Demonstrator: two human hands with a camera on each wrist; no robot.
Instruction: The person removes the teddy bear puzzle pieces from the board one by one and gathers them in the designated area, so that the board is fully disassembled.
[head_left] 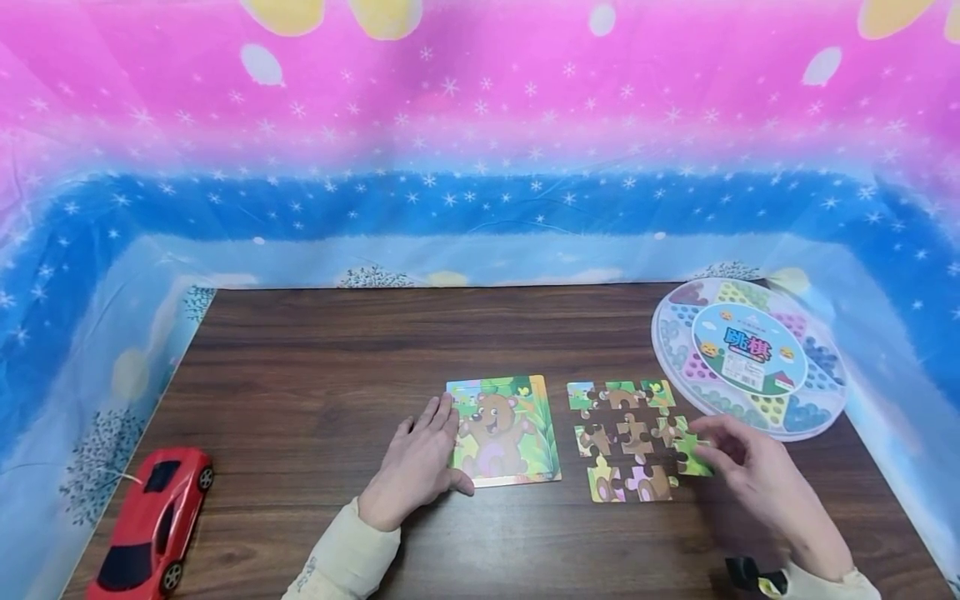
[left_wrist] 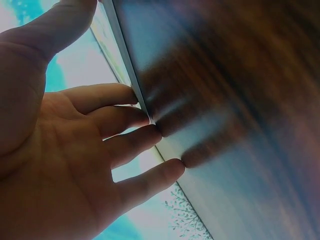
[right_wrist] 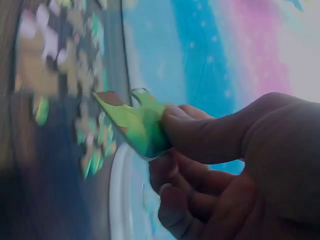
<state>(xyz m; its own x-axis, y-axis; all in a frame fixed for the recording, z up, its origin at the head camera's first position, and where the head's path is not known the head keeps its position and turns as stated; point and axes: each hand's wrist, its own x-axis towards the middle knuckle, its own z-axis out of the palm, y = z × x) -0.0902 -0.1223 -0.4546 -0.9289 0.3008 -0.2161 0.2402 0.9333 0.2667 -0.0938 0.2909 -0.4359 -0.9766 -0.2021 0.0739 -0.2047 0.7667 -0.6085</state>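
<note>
A bear picture puzzle board (head_left: 504,429) lies on the dark wooden table (head_left: 315,383). My left hand (head_left: 420,462) rests flat on the board's left edge, fingers straight; in the left wrist view the fingertips (left_wrist: 150,120) touch the board edge. To the right lie several loose puzzle pieces (head_left: 626,437) laid out in a grid. My right hand (head_left: 738,458) pinches a green puzzle piece (right_wrist: 135,125) between thumb and fingers at the grid's right side, the green puzzle piece (head_left: 693,458) slightly lifted.
A round Chinese checkers box (head_left: 750,354) sits at the back right, close to my right hand. A red toy car (head_left: 153,521) stands at the front left corner. A starry blue and pink cloth (head_left: 480,167) walls the table in.
</note>
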